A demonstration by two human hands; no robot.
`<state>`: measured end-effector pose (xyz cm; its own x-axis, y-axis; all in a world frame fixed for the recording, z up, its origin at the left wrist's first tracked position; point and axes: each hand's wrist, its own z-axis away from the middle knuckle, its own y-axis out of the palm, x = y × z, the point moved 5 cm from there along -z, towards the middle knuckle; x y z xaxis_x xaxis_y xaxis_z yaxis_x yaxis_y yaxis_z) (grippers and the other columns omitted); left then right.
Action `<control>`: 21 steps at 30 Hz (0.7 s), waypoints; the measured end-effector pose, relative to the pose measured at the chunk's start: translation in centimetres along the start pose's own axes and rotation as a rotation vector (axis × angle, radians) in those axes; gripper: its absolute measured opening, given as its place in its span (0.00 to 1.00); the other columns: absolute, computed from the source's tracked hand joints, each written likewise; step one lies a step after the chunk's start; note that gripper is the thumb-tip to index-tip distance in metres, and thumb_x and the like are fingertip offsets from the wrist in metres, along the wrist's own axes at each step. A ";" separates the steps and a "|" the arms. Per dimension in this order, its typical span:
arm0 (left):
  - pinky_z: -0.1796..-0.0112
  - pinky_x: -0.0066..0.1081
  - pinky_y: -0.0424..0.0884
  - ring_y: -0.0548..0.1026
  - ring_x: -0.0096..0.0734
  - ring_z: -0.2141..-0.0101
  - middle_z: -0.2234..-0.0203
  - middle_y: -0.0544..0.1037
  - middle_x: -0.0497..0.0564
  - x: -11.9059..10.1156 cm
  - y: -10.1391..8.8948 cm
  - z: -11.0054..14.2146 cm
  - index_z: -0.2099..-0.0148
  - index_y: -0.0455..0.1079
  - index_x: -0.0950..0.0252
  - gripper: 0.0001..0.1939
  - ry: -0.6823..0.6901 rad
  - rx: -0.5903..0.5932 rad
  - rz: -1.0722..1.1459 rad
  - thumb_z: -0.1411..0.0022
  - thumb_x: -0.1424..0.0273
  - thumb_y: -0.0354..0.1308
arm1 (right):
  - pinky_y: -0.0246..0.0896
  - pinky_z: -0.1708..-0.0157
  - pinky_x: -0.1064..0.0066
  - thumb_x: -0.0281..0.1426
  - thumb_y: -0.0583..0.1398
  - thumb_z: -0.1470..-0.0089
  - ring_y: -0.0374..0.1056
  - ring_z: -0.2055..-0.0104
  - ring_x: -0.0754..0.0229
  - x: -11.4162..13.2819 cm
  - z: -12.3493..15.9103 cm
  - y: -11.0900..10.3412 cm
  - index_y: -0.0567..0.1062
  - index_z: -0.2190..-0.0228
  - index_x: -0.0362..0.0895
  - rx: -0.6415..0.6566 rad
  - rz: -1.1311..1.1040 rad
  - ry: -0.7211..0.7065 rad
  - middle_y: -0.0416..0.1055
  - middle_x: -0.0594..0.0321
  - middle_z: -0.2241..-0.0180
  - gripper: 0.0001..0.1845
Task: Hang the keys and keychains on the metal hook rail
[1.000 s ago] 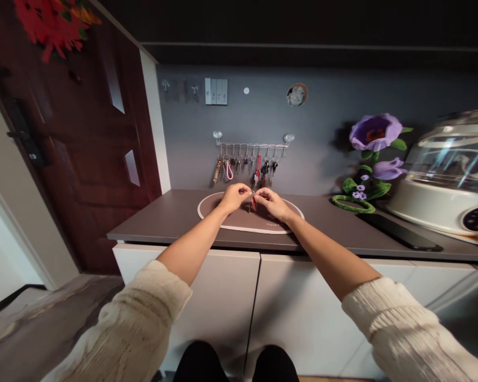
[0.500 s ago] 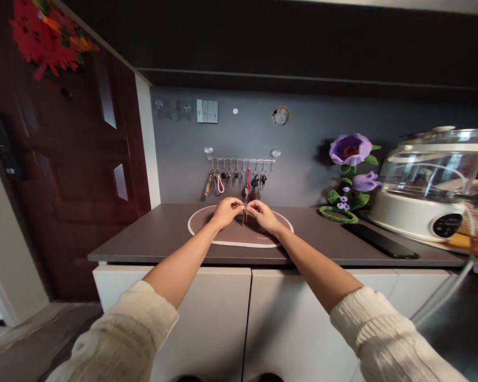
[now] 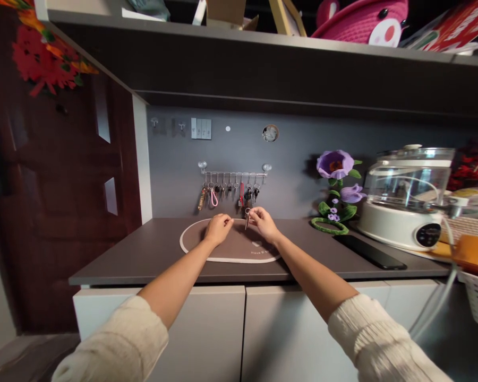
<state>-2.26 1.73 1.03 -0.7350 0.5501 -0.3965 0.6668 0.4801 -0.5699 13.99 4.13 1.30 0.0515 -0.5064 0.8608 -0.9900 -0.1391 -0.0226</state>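
Apart now stand the two hands, which half a second ago met at one key ring (image 3: 247, 211): the left hand (image 3: 219, 229) has moved away to its own side, and the right hand (image 3: 265, 225) alone keeps the ring. Of what I see around the person, the dark red door (image 3: 75, 223) at the left is among the largest, and next comes the long brown table (image 3: 123, 262), built over pale cabinet doors (image 3: 203, 329). At its right part sits a white appliance (image 3: 396, 225) with a transparent cover. Under both hands lies a brown mat (image 3: 239, 246) with rounded ends and a whitish border. A purple flower ornament (image 3: 335, 165) stands near the appliance, and a black phone (image 3: 368, 252) lies in front of them. On the grey wall, behind the hands, a clear rack (image 3: 235, 174) carries a row of keys (image 3: 212, 195), one with a pink loop. Smaller still are the fingers. Those of the right hand are closed in a pinch on the key ring, which is above the mat, with something narrow hanging down from it. Those of the left hand are curled, their tips close together, and I cannot tell whether anything is between them.
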 end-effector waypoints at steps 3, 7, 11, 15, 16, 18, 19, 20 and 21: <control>0.68 0.29 0.61 0.67 0.28 0.72 0.75 0.72 0.51 0.0 0.5 0.0 0.72 0.70 0.65 0.12 0.005 0.050 -0.035 0.43 0.68 0.48 | 0.61 0.66 0.70 0.43 0.60 0.62 0.60 0.71 0.67 0.8 -1.1 -1.1 0.63 0.74 0.44 -0.058 -0.018 0.008 0.62 0.67 0.73 0.17; 0.68 0.28 0.61 0.67 0.28 0.71 0.74 0.73 0.51 0.1 1.0 0.0 0.71 0.70 0.65 0.11 0.003 0.087 -0.054 0.43 0.68 0.48 | 0.61 0.70 0.72 0.41 0.60 0.62 0.61 0.71 0.66 2.2 -3.2 -3.1 0.62 0.76 0.44 -0.158 0.013 0.036 0.62 0.66 0.75 0.16; 0.68 0.28 0.60 0.67 0.28 0.72 0.75 0.72 0.51 0.4 1.4 -0.1 0.72 0.70 0.65 0.12 -0.005 0.100 -0.066 0.43 0.68 0.48 | 0.61 0.74 0.73 0.34 0.58 0.58 0.60 0.75 0.68 3.1 -5.6 -4.8 0.63 0.75 0.44 -0.232 0.023 0.069 0.61 0.67 0.78 0.09; 0.67 0.29 0.61 0.67 0.29 0.71 0.75 0.73 0.51 0.1 1.6 0.0 0.72 0.70 0.65 0.11 0.033 0.133 -0.057 0.43 0.69 0.48 | 0.60 0.75 0.75 0.29 0.56 0.56 0.58 0.78 0.69 3.8 -7.7 -6.2 0.63 0.77 0.43 -0.312 0.037 0.095 0.60 0.68 0.81 0.04; 0.66 0.29 0.61 0.67 0.29 0.70 0.74 0.73 0.51 0.0 1.6 0.0 0.72 0.70 0.65 0.11 0.038 0.139 -0.058 0.43 0.69 0.48 | 0.60 0.76 0.75 0.28 0.55 0.56 0.58 0.79 0.70 3.9 -8.1 -6.5 0.63 0.78 0.43 -0.329 0.038 0.094 0.61 0.67 0.81 0.03; 0.65 0.30 0.61 0.68 0.30 0.69 0.74 0.73 0.52 0.0 1.6 0.0 0.72 0.70 0.65 0.11 0.037 0.151 -0.064 0.43 0.69 0.49 | 0.60 0.76 0.74 0.26 0.55 0.55 0.59 0.80 0.70 4.0 -9.0 -7.0 0.63 0.78 0.42 -0.361 0.032 0.094 0.62 0.67 0.82 0.03; 0.65 0.30 0.61 0.68 0.30 0.69 0.73 0.73 0.52 0.0 1.7 0.0 0.71 0.70 0.65 0.10 0.033 0.154 -0.068 0.43 0.69 0.49 | 0.60 0.76 0.74 0.26 0.55 0.55 0.59 0.80 0.69 4.0 -9.4 -7.1 0.63 0.78 0.43 -0.372 0.032 0.097 0.62 0.67 0.82 0.04; 0.65 0.30 0.61 0.68 0.31 0.69 0.73 0.73 0.52 0.0 1.7 0.0 0.71 0.70 0.65 0.10 0.030 0.157 -0.072 0.43 0.69 0.49 | 0.60 0.76 0.74 0.26 0.55 0.55 0.59 0.80 0.69 4.0 -9.7 -7.3 0.63 0.78 0.43 -0.381 0.035 0.104 0.62 0.67 0.82 0.04; 0.65 0.31 0.61 0.68 0.31 0.68 0.73 0.74 0.52 0.1 1.8 0.0 0.71 0.70 0.65 0.10 0.029 0.159 -0.077 0.43 0.69 0.49 | 0.60 0.77 0.74 0.25 0.56 0.56 0.59 0.80 0.69 3.9 -10.1 -7.4 0.63 0.79 0.43 -0.390 0.043 0.113 0.62 0.67 0.83 0.04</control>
<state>-1.10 2.64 -0.02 -0.7779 0.5363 -0.3274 0.5788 0.4088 -0.7056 20.23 11.73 9.99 0.0161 -0.4048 0.9142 -0.9675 0.2246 0.1165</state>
